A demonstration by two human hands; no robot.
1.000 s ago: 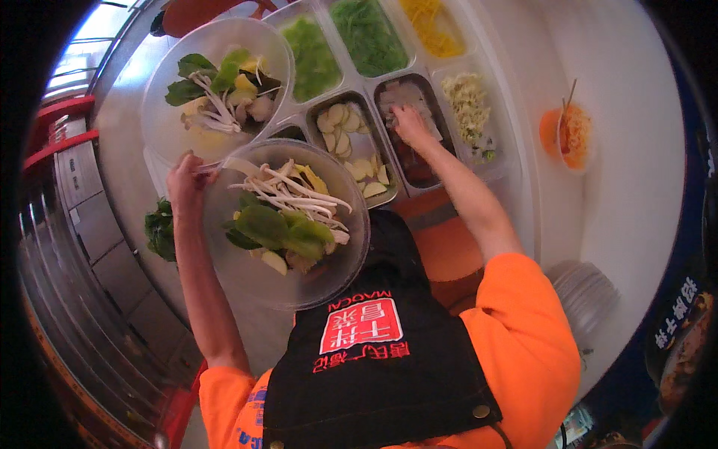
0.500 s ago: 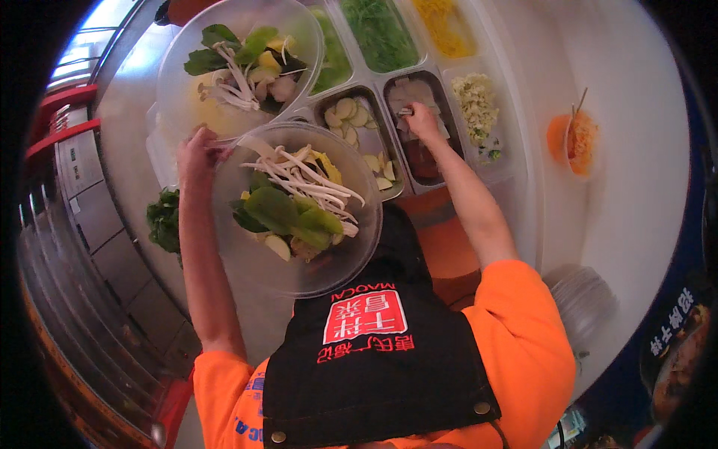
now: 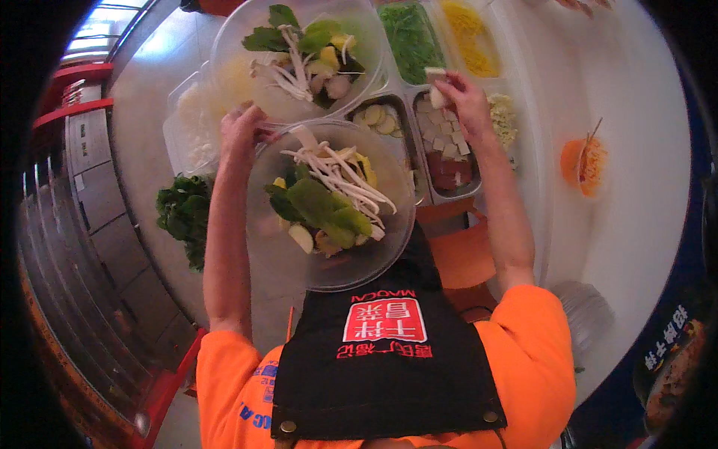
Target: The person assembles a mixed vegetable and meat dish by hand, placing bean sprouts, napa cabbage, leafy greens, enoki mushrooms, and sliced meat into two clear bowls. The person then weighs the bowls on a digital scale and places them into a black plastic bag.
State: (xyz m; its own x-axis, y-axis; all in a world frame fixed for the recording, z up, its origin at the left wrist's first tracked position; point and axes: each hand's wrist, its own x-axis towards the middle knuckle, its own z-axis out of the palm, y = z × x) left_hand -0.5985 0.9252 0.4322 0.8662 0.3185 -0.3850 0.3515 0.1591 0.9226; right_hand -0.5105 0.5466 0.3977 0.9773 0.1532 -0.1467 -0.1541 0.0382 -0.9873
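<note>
1. Nearest is the black apron [image 3: 389,382] with its red-and-white square patch, worn over an orange top [image 3: 516,352].
2. In front of it is the clear round plastic near bowl [image 3: 273,243], holding long white mushroom stems [image 3: 348,176], broad green leaves [image 3: 318,202] and a pale round slice [image 3: 301,239].
3. The left hand [image 3: 243,129] has its fingers clenched on the near bowl's rim, close to where it meets the other bowl.
4. Dark green leafy bunches [image 3: 183,213] lie left of the left forearm.
5. Beyond the near bowl, a clear round plastic far bowl [image 3: 228,75] carries a similar mix of stems, leaves and yellow pieces.
6. To the right, a rectangular steel pan [image 3: 458,196] holds white square pieces [image 3: 449,135] and dark red pieces [image 3: 451,173].
7. Above that pan, the right hand [image 3: 465,101] grasps a small white piece [image 3: 435,72] in its fingers.
8. Farther right on the white table [image 3: 628,224], an orange bowl [image 3: 570,159] holds orange shreds.
9. Farthest are 2 tubs, with green shreds [image 3: 410,41] and yellow shreds [image 3: 470,34].
</note>
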